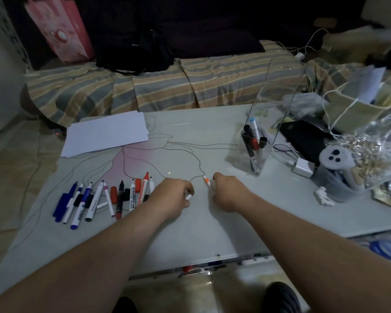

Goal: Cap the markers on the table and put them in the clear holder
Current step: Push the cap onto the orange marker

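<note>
Your right hand (229, 192) is curled around a white marker with an orange band (206, 180), whose tip end sticks out past your fingers toward the middle of the bench (190, 233). Your left hand (171, 196) is also curled, pinching a small white cap (188, 196) between thumb and fingers. The cap and the marker are near each other but apart, with a strip of bare bench between them.

To the left of your left hand lies a row of loose markers (104, 199): blue ones at the far left, then white-bodied ones, a black and red one, and a red and white one nearest your hand. Several have bare tips pointing away from you, and a few loose caps lie among them.

The clear holder (255, 152) stands upright on the right part of the bench, beyond your right hand and well apart from it. It already has several capped markers leaning inside, black, red and light blue caps upward.

A stack of white paper (106, 134) lies at the far left of the bench. Right of the holder sit a black case (307, 138), a white charger (303, 167) and a grey controller (335, 158). A striped sofa (145, 86) runs behind the bench.
</note>
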Tool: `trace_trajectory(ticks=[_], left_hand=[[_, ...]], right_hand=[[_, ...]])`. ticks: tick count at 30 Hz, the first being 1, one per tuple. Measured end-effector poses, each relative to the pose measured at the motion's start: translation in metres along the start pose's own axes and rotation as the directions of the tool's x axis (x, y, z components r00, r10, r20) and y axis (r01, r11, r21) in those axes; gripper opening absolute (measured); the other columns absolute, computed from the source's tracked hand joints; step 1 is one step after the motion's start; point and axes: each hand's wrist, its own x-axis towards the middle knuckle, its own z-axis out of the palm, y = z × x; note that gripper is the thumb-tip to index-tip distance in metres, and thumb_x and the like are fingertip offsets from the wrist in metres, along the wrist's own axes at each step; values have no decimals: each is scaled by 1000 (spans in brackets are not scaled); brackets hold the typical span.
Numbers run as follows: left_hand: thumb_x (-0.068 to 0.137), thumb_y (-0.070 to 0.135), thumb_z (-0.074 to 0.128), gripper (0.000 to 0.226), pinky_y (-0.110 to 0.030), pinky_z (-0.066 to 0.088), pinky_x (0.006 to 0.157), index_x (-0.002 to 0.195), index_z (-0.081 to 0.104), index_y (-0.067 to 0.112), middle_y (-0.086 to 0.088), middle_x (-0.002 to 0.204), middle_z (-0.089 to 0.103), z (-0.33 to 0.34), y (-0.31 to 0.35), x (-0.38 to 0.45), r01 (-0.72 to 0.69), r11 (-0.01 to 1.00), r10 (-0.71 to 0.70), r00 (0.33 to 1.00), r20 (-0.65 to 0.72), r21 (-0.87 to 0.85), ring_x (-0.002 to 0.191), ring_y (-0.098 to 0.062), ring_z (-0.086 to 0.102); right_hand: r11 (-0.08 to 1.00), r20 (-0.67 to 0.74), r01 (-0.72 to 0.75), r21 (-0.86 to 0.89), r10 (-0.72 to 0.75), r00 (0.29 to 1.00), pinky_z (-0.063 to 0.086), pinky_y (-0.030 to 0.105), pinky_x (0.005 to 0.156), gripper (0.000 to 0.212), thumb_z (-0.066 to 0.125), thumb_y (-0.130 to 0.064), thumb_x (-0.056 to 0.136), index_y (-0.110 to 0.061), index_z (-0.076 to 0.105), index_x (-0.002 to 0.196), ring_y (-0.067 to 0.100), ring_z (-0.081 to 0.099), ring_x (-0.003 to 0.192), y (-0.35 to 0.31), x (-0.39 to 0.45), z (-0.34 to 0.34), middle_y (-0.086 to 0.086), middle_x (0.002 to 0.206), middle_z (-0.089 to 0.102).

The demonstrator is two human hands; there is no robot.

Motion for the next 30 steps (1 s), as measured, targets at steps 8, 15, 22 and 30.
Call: trace_trajectory(ticks=[8,15,22,30], left_hand=[[87,19,76,7,-7,43,67,91,79,25,8,81,75,-1,-6,-3,12,921,-33,998,-47,-388,71,4,65],[83,15,78,24,-4,41,69,82,75,38,14,87,74,-9,-8,0,-20,912,-19,996,-89,-410,83,4,65],[84,14,77,22,0,39,67,83,73,35,11,83,74,-13,-12,-2,-14,901,-46,991,-129,-433,77,7,64],[86,15,76,17,-4,42,68,91,76,32,11,86,74,-17,-10,-4,-44,908,-13,991,-132,-416,80,5,64]], right_hand=[[973,117,-63,222,37,992,64,45,63,23,59,-14,92,-15,57,114,30,63,90,13,-10,-15,11,111,57],[961,125,1,275,-37,991,57,46,79,18,40,-23,98,-15,56,100,33,67,89,13,-12,-21,11,96,71],[979,-75,197,48,-193,978,43,35,69,44,38,-61,100,-26,60,85,19,53,83,3,-18,-31,-7,80,59],[975,-185,213,-69,-222,957,41,34,64,41,38,-66,97,-35,64,89,21,56,89,-5,-16,-28,-6,86,58]])
